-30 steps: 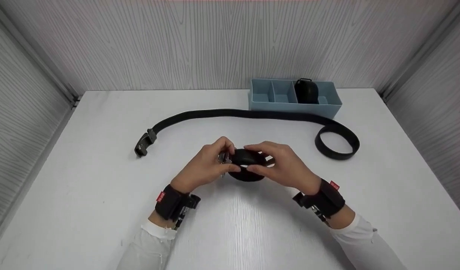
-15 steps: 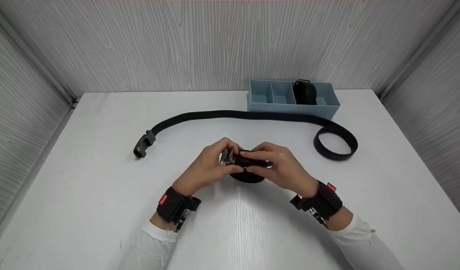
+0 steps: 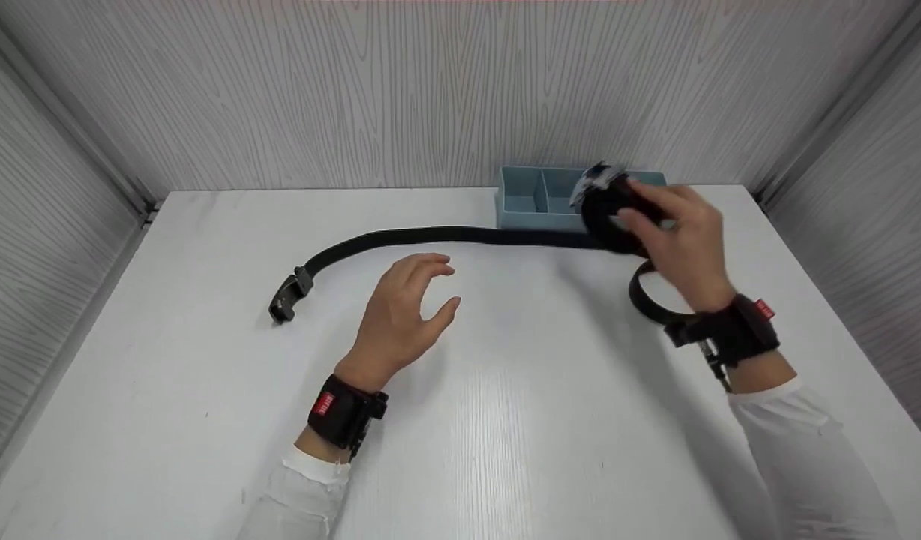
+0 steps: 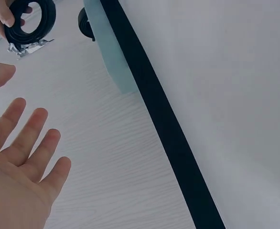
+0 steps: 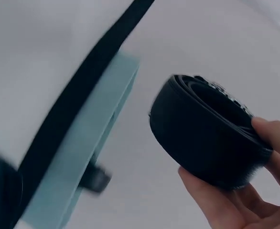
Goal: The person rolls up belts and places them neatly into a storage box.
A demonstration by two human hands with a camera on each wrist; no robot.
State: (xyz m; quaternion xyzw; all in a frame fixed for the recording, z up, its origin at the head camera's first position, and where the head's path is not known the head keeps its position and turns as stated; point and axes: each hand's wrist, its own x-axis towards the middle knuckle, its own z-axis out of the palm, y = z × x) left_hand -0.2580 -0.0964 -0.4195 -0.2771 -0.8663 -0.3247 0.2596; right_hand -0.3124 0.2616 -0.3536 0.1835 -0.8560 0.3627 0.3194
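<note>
My right hand [image 3: 689, 240] grips a coiled black belt [image 3: 600, 225] with a silver buckle, holding it in the air over the right part of a light-blue divided box [image 3: 539, 221]. In the right wrist view, thumb and fingers pinch one side of the coiled belt [image 5: 202, 138]. Nothing is in my left hand [image 3: 397, 319], which hovers above the table with fingers apart. A second black belt [image 3: 445, 234] lies stretched across the table in front of the box, its dark buckle [image 3: 286, 296] at the left. Its right end curls into a loop [image 3: 646, 300], partly hidden by my right hand.
Another black coil [image 4: 85, 23] protrudes from the box in the left wrist view; in the head view, my right hand and the held belt hide it. Wood-grain panels [image 3: 355, 90] stand behind and on both sides of the white table [image 3: 468, 450].
Both hands were on the coiled belt at the table's middle. My left hand has let go and opened; my right hand has carried the belt up and right toward the box.
</note>
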